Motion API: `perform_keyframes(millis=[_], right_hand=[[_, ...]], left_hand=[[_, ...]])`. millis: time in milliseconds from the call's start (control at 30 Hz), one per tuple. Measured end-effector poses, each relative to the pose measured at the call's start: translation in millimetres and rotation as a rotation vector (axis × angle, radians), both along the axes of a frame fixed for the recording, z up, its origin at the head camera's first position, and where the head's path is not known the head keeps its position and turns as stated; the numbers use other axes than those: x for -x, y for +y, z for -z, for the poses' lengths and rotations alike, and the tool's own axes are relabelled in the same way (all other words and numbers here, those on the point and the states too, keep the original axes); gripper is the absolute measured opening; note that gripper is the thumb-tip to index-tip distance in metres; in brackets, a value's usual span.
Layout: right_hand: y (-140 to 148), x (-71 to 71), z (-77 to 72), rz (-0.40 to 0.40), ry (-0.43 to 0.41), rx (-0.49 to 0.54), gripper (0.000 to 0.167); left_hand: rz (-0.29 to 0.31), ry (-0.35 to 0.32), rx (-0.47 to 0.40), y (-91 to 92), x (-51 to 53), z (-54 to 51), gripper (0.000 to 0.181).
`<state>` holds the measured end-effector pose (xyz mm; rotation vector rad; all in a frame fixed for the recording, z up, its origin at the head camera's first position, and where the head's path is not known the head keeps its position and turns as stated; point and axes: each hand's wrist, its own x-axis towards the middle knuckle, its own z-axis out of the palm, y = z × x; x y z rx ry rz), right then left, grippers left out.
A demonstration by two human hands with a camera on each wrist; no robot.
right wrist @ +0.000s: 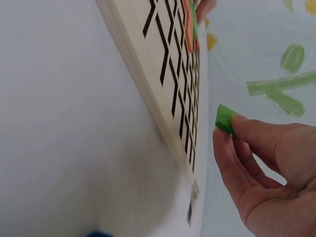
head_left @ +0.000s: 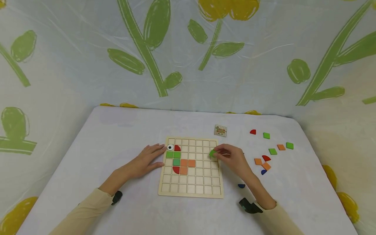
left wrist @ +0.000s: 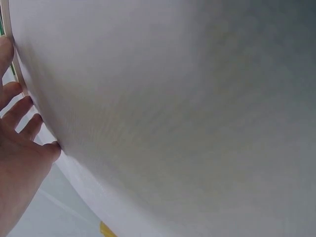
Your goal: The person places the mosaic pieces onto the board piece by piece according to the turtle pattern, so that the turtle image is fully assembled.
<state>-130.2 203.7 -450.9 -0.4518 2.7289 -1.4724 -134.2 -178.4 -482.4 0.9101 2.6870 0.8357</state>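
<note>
Pinching a green tile with the right hand, above the right side of the gridded board. Resting the left hand, with fingers extended and unclenched, against the board's left edge. Showing loose coloured pieces scattered at right on the white table.

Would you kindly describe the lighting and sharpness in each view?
Head view: soft, even light, the grid of the board legible but fine detail on the picture card lost; left wrist view: tabletop grey, darkening toward the upper right; right wrist view: a soft shadow beside the board, the green tile fairly clear, a blue piece at the bottom edge blurred.
</note>
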Motion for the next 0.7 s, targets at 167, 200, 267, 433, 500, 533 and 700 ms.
perform_keyframes(millis=[167, 200, 267, 433, 500, 533, 700], right_hand=[[-12, -3.5, 0.8, -0.058, 0.001, 0.028, 0.017], [-15, -4.1, 1.1, -0.067, -0.003, 0.035, 0.017], [-20, -5.7, 1.3, -0.087, -0.016, 0.046, 0.017], [-33, -9.4, 0.7, -0.127, -0.075, 0.05, 0.017], [-37, -11.0, 1.5, -0.145, -0.084, 0.043, 0.016], [-39, -11.9, 2.1, -0.157, -0.08, 0.04, 0.016], [-47, -15.7, 6.8, -0.235, -0.057, 0.047, 0.015]], left_hand=[[-0.002, -0.009, 0.007, 0.1, 0.3, -0.3, 0.069], [-0.002, -0.009, 0.007, 0.0, 0.3, -0.2, 0.069], [-0.004, -0.006, 0.007, 0.1, 0.1, 0.0, 0.069], [-0.002, 0.007, -0.004, 0.2, -0.3, 1.2, 0.068], [0.001, 0.011, -0.005, 0.3, -0.2, 1.9, 0.068], [0.001, 0.012, -0.005, 0.3, -0.2, 2.2, 0.068], [0.004, 0.02, -0.005, 0.7, 0.0, 2.9, 0.068]])
